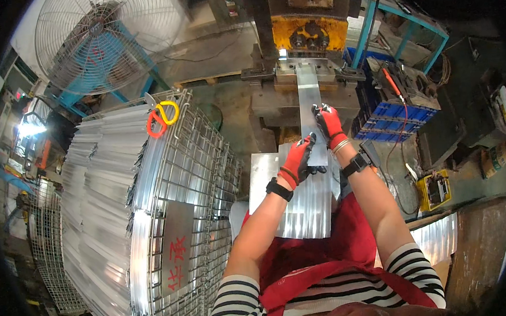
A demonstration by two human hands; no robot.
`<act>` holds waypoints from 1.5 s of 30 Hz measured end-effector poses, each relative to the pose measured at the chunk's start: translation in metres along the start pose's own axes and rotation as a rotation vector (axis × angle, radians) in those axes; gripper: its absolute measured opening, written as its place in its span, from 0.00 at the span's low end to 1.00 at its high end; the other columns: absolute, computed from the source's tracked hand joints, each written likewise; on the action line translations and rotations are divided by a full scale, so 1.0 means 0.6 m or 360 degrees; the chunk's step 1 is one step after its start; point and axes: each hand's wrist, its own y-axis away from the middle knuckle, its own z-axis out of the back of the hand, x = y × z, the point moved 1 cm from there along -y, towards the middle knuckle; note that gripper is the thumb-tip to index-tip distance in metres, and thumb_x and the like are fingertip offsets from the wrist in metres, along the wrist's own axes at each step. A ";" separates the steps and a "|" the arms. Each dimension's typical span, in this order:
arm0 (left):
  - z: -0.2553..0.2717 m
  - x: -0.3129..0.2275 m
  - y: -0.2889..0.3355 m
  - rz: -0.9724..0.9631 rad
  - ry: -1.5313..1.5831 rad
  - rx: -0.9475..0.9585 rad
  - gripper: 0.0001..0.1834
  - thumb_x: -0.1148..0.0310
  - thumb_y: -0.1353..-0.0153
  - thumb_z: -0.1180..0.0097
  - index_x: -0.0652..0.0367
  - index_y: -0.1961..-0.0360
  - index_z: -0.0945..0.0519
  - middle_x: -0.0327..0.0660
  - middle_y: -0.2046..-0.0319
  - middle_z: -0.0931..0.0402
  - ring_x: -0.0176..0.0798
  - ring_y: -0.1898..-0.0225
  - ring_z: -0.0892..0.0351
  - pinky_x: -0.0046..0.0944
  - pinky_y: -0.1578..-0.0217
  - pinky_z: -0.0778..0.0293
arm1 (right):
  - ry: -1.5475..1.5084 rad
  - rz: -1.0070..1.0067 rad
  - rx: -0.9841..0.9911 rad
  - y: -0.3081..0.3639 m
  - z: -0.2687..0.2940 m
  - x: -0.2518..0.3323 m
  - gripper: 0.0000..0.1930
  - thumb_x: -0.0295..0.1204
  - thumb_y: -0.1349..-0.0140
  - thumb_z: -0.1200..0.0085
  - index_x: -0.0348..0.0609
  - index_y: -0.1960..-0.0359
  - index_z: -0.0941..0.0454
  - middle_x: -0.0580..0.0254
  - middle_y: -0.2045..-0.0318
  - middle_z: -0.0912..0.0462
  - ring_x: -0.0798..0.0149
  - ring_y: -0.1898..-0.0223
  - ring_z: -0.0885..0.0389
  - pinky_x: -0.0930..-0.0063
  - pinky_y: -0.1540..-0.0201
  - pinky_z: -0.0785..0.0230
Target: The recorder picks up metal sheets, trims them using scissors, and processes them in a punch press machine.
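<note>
A long flat metal strip runs away from me, its far end lying on the die block of a press. My left hand, in a red and black glove, is closed on the strip's left edge close to its near end, with fingers showing beneath. Farther up, my right hand, gloved alike, is closed on the right edge. Below the strip, a stack of shiny metal sheets lies over my lap, partly hidden by my hands and the strip.
On my left stands a wire cage full of metal strips, with red-and-yellow-handled scissors on top. A large fan is behind it. To the right are blue crates, a yellow basket and a hanging cable.
</note>
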 end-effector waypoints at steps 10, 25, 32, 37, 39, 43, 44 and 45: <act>0.018 -0.076 0.181 -0.0287 -0.2326 -0.0147 0.17 0.52 0.47 0.53 0.53 0.65 0.27 0.47 0.75 0.25 0.49 0.70 0.25 0.44 0.69 0.33 | 0.1392 0.1442 0.0066 0.170 0.119 0.166 0.36 0.45 0.59 0.42 0.58 0.44 0.40 0.54 0.46 0.37 0.51 0.43 0.42 0.53 0.43 0.52; 0.041 -0.070 0.144 -0.0622 -0.0975 -0.0245 0.23 0.64 0.40 0.53 0.51 0.43 0.40 0.42 0.58 0.29 0.37 0.63 0.24 0.35 0.63 0.27 | 0.0190 0.0306 0.0208 0.123 0.114 0.057 0.13 0.36 0.53 0.42 0.37 0.76 0.25 0.55 0.84 0.26 0.70 0.81 0.28 0.73 0.76 0.36; -0.033 0.002 0.101 0.0091 0.0007 0.0209 0.26 0.49 0.39 0.61 0.51 0.44 0.39 0.46 0.57 0.29 0.46 0.63 0.23 0.41 0.64 0.25 | -0.0044 0.0105 0.0007 0.041 0.041 0.051 0.18 0.38 0.53 0.43 0.36 0.87 0.31 0.72 0.90 0.33 0.78 0.85 0.39 0.76 0.81 0.43; -0.040 -0.023 0.060 0.0184 -0.0040 0.0332 0.22 0.50 0.40 0.59 0.52 0.50 0.34 0.38 0.64 0.27 0.38 0.76 0.23 0.35 0.80 0.24 | -0.0238 0.0081 -0.0059 -0.005 0.016 0.026 0.13 0.35 0.52 0.44 0.40 0.86 0.26 0.74 0.88 0.31 0.79 0.84 0.36 0.77 0.81 0.43; -0.053 -0.022 0.048 0.0017 0.0067 0.0021 0.17 0.52 0.40 0.57 0.52 0.58 0.30 0.38 0.71 0.27 0.37 0.78 0.24 0.33 0.85 0.26 | -0.0578 -0.0159 0.0088 -0.005 0.004 0.033 0.14 0.32 0.50 0.42 0.49 0.89 0.32 0.82 0.86 0.36 0.82 0.82 0.42 0.81 0.80 0.49; -0.040 -0.021 0.034 -0.0061 -0.0042 -0.0112 0.13 0.54 0.41 0.54 0.51 0.66 0.29 0.36 0.76 0.28 0.35 0.80 0.25 0.35 0.88 0.28 | -0.0953 -0.0052 0.0196 -0.001 -0.003 0.032 0.08 0.30 0.50 0.44 0.47 0.84 0.25 0.80 0.83 0.30 0.82 0.81 0.37 0.83 0.78 0.45; -0.031 -0.015 0.029 -0.0021 -0.0090 -0.0100 0.13 0.54 0.41 0.54 0.51 0.66 0.29 0.35 0.76 0.28 0.34 0.81 0.25 0.35 0.89 0.28 | -0.0949 -0.0056 0.0195 -0.008 -0.001 0.022 0.08 0.30 0.50 0.44 0.47 0.84 0.25 0.80 0.83 0.30 0.82 0.81 0.37 0.83 0.78 0.45; -0.027 -0.014 0.027 0.0019 -0.0137 -0.0094 0.12 0.55 0.41 0.53 0.51 0.66 0.29 0.35 0.76 0.28 0.34 0.81 0.26 0.34 0.89 0.28 | -0.0927 -0.0110 0.0187 -0.013 -0.001 0.019 0.06 0.29 0.50 0.46 0.45 0.82 0.24 0.79 0.82 0.28 0.81 0.81 0.34 0.84 0.77 0.42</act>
